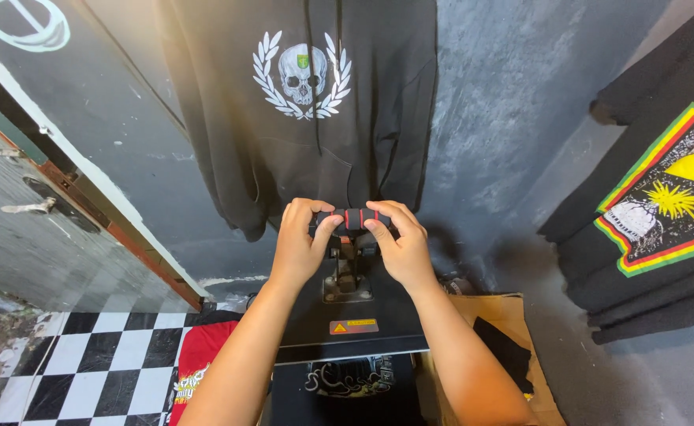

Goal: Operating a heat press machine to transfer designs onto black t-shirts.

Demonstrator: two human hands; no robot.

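Both my hands grip the black handle with red bands (352, 218) of a heat press. My left hand (301, 241) wraps the handle's left end and my right hand (401, 241) wraps its right end. The handle stands on a metal arm (345, 272) above the black upper plate (363, 312), which carries a small yellow and red warning label (353, 326). Below the plate's front edge lies a black garment with a pale printed design (351, 377).
A black hoodie with a white skull and wreath print (304, 75) hangs on the grey wall straight ahead. Black shirts with a colourful print (662, 197) hang at right. A cardboard box (513, 331) sits at right, a red printed garment (201, 367) and checkered floor (87, 371) at left.
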